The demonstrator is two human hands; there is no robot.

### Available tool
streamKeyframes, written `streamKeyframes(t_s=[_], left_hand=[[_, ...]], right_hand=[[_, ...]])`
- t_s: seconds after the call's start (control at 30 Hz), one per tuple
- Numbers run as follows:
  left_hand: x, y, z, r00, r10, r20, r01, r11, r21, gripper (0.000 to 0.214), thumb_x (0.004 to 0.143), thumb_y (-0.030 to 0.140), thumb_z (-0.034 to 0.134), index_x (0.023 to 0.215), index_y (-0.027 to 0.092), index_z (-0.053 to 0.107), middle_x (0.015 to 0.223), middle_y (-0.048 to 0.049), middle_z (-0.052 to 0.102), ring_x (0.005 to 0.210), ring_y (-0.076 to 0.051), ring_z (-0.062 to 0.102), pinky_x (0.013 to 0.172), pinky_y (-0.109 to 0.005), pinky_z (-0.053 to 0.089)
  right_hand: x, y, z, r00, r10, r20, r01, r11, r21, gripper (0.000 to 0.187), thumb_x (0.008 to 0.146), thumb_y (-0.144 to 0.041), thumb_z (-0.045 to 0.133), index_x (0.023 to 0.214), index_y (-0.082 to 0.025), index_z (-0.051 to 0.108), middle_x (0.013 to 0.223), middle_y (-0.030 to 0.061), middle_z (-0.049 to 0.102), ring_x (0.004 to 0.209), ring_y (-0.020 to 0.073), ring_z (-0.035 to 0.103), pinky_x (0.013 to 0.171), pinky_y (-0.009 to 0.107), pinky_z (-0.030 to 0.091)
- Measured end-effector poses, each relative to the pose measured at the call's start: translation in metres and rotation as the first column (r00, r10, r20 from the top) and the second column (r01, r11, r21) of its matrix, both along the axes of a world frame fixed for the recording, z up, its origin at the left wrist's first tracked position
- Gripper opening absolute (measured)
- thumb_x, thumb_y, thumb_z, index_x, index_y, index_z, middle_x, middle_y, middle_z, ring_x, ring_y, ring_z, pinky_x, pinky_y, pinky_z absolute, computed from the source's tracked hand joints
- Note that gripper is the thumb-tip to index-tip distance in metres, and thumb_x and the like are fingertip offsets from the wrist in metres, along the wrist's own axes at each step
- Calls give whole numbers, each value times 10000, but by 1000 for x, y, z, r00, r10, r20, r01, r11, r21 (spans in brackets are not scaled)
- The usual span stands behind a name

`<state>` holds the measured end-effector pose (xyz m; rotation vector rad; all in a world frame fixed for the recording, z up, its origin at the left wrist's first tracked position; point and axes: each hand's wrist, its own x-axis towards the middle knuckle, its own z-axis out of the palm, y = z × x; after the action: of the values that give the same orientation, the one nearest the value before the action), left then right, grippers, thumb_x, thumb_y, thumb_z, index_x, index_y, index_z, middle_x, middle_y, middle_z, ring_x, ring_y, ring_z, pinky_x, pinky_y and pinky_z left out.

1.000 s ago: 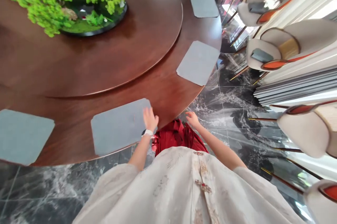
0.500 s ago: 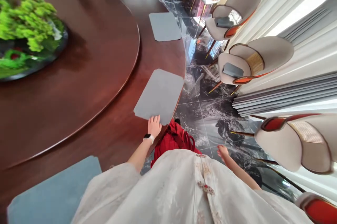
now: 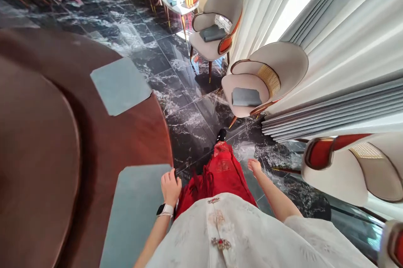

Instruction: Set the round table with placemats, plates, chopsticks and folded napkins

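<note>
On my feed the left hand [image 3: 171, 186] is at the outer edge of the near gray placemat [image 3: 135, 205], back up, fingers together and slightly bent over the corner by the table rim. I see no grasp there, nothing pinched; whether the fingertips press or merely hover, I cannot tell. The near gray placemat spreads beneath that hand and to its left, flat on the round wooden table [image 3: 138, 134], with the raised turntable [image 3: 34, 134] beyond it. Past the fingertips, ahead and to the left, lies the far gray placemat [image 3: 121, 85], well apart from either hand. The right hand [image 3: 253, 166] hangs over the marble floor [image 3: 185, 125], loosely curled with nothing visible in it, near the red garment [image 3: 225, 171] and below the armchair [image 3: 280, 62] that carries a folded gray cloth [image 3: 246, 97]. I'd judge the step in hand to be tending the placemat at the table's edge, by touch rather than by grip. The next move, as I read it, calls for a light, level hand, since pushing on one corner could skew the mat. I can read no brand, label or lettering anywhere; the smartwatch [image 3: 161, 209] shows only a dark face.
</note>
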<state>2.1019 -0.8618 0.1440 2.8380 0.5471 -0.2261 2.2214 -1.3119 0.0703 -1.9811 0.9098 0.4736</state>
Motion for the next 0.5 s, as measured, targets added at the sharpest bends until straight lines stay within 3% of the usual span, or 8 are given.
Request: streamKeyframes(t_s=[0.13, 0.23, 0.27, 0.3, 0.33, 0.4, 0.43, 0.5], left_hand=[[185, -62, -27, 991, 124, -51, -131, 975, -177, 404, 873, 255, 490, 1249, 175, 615, 1084, -151, 609, 1096, -319, 569, 1047, -477, 418], [274, -96, -55, 970, 211, -118, -239, 905, -351, 330, 826, 236, 515, 1121, 247, 663, 1002, -112, 639, 1010, -299, 612, 997, -477, 466], [294, -102, -65, 970, 215, -114, -243, 881, -405, 313, 808, 229, 524, 1080, 268, 674, 1017, -102, 648, 1022, -294, 617, 992, -473, 474], [311, -106, -75, 969, 226, -99, -247, 862, -442, 298, 791, 226, 533, 1044, 276, 683, 1037, -96, 656, 1038, -291, 619, 993, -471, 478], [326, -108, -83, 965, 245, -88, -258, 847, -466, 295, 782, 227, 534, 1031, 267, 687, 1055, -92, 660, 1050, -290, 620, 996, -472, 479], [353, -105, -96, 944, 313, -104, -324, 816, -478, 305, 788, 232, 514, 1037, 231, 690, 1079, -90, 665, 1067, -285, 620, 1007, -470, 478], [366, -101, -100, 930, 346, -127, -363, 800, -478, 317, 799, 231, 499, 1051, 215, 689, 1089, -89, 666, 1076, -279, 619, 1014, -465, 476], [395, -90, -101, 899, 397, -183, -435, 770, -467, 330, 812, 220, 480, 1065, 199, 690, 1111, -89, 667, 1099, -270, 616, 1033, -448, 468]], right_hand=[[218, 20, -54, 981, 190, -37, -191, 981, -45, 235, 675, -201, 560, 879, -192, 678, 967, 108, 732, 991, 256, 692, 931, 381, 529], [362, 41, -83, 905, 425, -23, -425, 898, -117, 438, 660, -92, 605, 1084, -157, 694, 1243, 163, 677, 1223, 305, 600, 1075, 407, 435], [403, 48, -93, 821, 570, -36, -567, 806, -171, 547, 664, -61, 612, 1201, -155, 662, 1364, 179, 612, 1293, 320, 551, 1099, 425, 411], [440, 53, -104, 682, 726, -82, -722, 653, -227, 661, 671, -33, 616, 1319, -165, 602, 1474, 185, 523, 1351, 328, 501, 1116, 442, 393], [473, 57, -115, 493, 854, -168, -857, 442, -265, 758, 683, -12, 616, 1414, -189, 526, 1552, 181, 434, 1389, 329, 465, 1122, 456, 386], [528, 63, -136, 112, 921, -374, -970, 21, -240, 827, 708, 2, 616, 1481, -238, 449, 1580, 167, 396, 1377, 319, 490, 1086, 466, 425], [550, 65, -145, 0, 894, -449, -976, -99, -196, 791, 716, -1, 618, 1456, -243, 479, 1538, 166, 452, 1336, 316, 535, 1048, 464, 459], [583, 67, -156, -92, 851, -517, -966, -203, -161, 599, 749, -38, 606, 1315, -235, 608, 1390, 162, 588, 1242, 319, 614, 967, 460, 516]])
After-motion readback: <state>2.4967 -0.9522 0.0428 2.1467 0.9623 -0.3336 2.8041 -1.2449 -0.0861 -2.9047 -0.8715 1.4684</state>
